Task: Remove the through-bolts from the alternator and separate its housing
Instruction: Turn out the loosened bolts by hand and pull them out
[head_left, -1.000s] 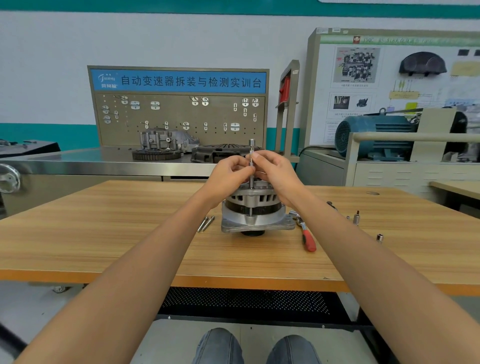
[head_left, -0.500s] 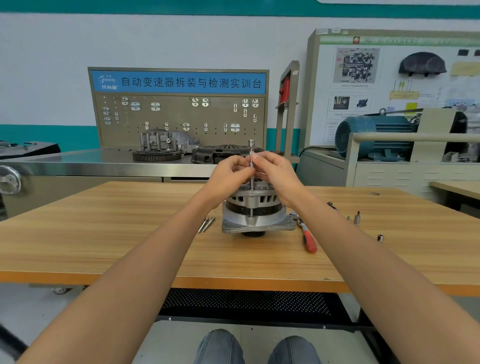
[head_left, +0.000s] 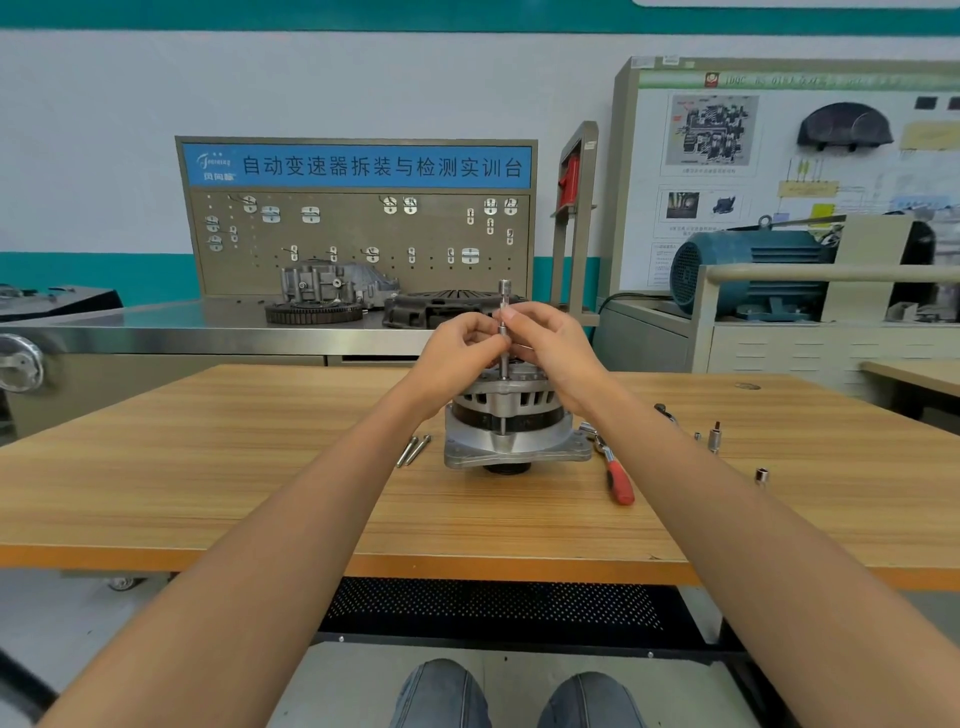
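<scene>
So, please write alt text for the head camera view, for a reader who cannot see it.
Both hands, left hand and right hand, pinch an upright socket extension standing on an alternator on a wooden table. Two removed bolts lie left of it; a red-handled ratchet lies right.

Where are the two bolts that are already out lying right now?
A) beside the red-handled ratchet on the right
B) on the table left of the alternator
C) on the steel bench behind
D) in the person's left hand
B: the two loose bolts lie side by side on the wooden table just left of the alternator, while the red-handled ratchet lies on its right.
</scene>
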